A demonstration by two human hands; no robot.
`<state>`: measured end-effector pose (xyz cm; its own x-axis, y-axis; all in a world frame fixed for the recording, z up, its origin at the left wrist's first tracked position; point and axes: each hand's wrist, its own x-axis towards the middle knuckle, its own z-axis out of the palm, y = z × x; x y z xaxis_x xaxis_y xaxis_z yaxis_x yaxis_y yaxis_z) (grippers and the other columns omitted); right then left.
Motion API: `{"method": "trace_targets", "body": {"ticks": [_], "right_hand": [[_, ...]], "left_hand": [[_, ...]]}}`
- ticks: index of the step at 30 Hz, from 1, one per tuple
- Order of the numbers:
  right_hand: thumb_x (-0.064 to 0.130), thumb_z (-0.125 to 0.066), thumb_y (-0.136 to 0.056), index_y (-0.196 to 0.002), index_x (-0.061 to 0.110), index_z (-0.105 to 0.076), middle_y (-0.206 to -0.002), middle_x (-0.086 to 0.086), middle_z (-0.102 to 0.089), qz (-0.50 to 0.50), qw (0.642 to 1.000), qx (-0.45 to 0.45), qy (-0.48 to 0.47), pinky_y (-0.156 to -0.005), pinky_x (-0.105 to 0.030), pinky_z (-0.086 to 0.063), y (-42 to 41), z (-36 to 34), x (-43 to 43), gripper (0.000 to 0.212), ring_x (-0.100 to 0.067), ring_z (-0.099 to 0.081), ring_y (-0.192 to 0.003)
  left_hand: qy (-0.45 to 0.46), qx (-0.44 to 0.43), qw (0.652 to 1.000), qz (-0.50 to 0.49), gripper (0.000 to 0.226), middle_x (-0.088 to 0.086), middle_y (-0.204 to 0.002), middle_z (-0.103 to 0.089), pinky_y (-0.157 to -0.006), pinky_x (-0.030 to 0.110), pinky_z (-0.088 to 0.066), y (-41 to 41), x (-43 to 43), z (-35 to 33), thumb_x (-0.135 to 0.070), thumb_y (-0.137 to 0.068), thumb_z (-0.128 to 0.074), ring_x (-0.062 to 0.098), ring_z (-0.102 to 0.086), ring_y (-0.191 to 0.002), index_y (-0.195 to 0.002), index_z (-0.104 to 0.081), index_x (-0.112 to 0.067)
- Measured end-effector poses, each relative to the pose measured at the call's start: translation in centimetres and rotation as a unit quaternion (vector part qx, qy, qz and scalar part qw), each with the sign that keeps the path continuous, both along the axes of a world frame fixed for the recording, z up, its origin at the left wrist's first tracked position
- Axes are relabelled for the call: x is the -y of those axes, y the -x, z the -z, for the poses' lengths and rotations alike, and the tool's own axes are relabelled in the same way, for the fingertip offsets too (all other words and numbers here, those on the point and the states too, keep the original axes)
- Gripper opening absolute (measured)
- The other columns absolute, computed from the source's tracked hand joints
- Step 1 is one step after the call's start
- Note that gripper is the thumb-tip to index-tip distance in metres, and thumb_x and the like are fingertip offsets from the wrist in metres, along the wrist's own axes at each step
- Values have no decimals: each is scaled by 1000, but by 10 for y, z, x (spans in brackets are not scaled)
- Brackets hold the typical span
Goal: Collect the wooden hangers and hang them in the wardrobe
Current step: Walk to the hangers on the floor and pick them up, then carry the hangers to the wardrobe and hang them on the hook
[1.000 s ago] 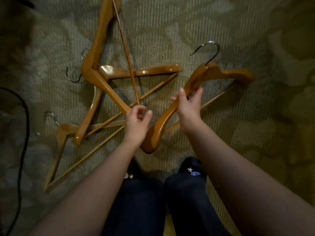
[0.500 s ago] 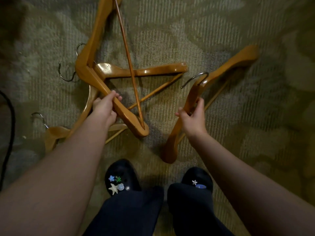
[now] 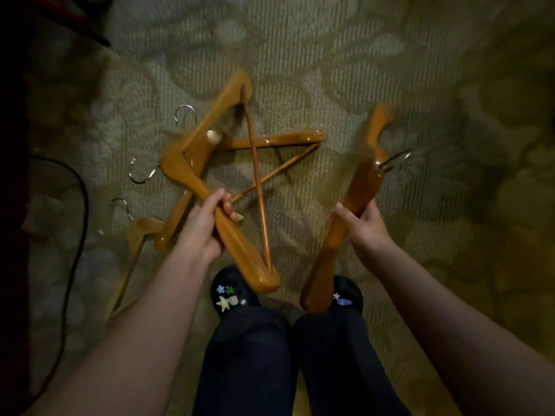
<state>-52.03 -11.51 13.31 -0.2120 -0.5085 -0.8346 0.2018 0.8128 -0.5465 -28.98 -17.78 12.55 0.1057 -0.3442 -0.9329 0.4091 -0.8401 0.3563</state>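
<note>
The left hand grips one wooden hanger by its arm; the right hand grips another hanger — two more hangers lie on the carpet.

Dim yellowish light on a ribbed carpet with a pale leaf pattern. A black cable curves at eight o'clock; nine o'clock is dark.

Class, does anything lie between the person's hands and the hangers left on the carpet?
Yes: the held hanger in the left hand crosses above the floor hanger. The right hand grips a second hanger.
</note>
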Motion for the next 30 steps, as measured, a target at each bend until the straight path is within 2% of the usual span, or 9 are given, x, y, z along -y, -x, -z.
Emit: {"method": "trace_targets", "body": {"ticks": [2, 7, 14, 16, 19, 22, 25, 28, 30], "right_hand": [[11, -51, -93, -109, 23, -50, -89, -4, -60, -25, 1000, 11, -4, -65, -26, -48, 2, -32, -3, 20, -17, -62, -81], [13, -53, -91, -98, 20, -54, -89, -2, -58, -76, 997, 4, -29, -78, -33, -47, 5, -118, -14, 10, -18, -58, -85], [6, -54, -90, -98, 3, -52, -79, -7, -53, -193, 980, -4, -39, -68, -27, -46, 1, -247, -11, 8, -17, -53, -72], [5, -55, -89, -103, 1, -53, -79, -8, -52, -255, 966, -19, -32, -65, -25, -46, -4, -285, -12, 14, -16, -53, -71], [4, -57, -88, -108, 5, -54, -79, -7, -55, -318, 947, -40, -32, -71, -30, -47, -15, -338, -16, 21, -20, -54, -75], [4, -55, -88, -109, 6, -55, -86, -11, -58, -357, 931, -59, -45, -77, -35, -47, -38, -394, -22, 21, -21, -57, -79], [2, -56, -87, -98, 8, -55, -77, -9, -58, -385, 920, -64, -44, -68, -30, -48, -64, -436, -26, 13, -18, -57, -69], [13, -59, -89, -91, 11, -54, -75, -6, -60, -424, 902, -63, -58, -63, -27, -49, -91, -465, -31, 6, -12, -60, -64], [26, -61, -88, -97, 8, -54, -80, -8, -61, -453, 887, -62, -62, -63, -28, -48, -108, -478, -31, 21, -14, -60, -67]], "left_hand": [[-5, -4, 1000, 11, 12, -7, -54, -57, -44, 16, -48, 1, -9, -34, -24, -87, -61, 0, -53, -43, -76, -59, -19], [3, 22, 995, 97, 8, -7, -56, -51, -47, 15, -43, 5, -33, -125, -20, -89, -58, 1, -48, -42, -81, -56, -21], [34, 27, 975, 216, 8, -5, -59, -51, -55, 21, -42, -25, -54, -254, -23, -91, -55, 4, -49, -47, -84, -52, -21], [48, 38, 967, 249, 9, -3, -61, -50, -52, 19, -44, -40, -62, -291, -22, -92, -54, 4, -50, -46, -84, -51, -20], [58, 81, 953, 287, 14, -1, -59, -51, -43, 13, -43, -59, -78, -343, -20, -93, -53, 1, -50, -40, -80, -48, -18], [65, 93, 949, 294, 16, 0, -59, -51, -41, 12, -41, -83, -96, -398, -21, -94, -52, 1, -49, -39, -79, -48, -18], [68, 102, 956, 267, 18, 1, -58, -51, -42, 12, -41, -111, -117, -440, -21, -95, -50, 1, -49, -37, -77, -47, -17], [65, 112, 962, 239, 17, 1, -57, -52, -44, 13, -43, -144, -140, -473, -23, -95, -50, 1, -50, -38, -79, -48, -16], [56, 102, 969, 218, 16, -1, -57, -53, -49, 18, -44, -165, -156, -488, -26, -94, -51, 4, -51, -42, -81, -49, -16]]}}
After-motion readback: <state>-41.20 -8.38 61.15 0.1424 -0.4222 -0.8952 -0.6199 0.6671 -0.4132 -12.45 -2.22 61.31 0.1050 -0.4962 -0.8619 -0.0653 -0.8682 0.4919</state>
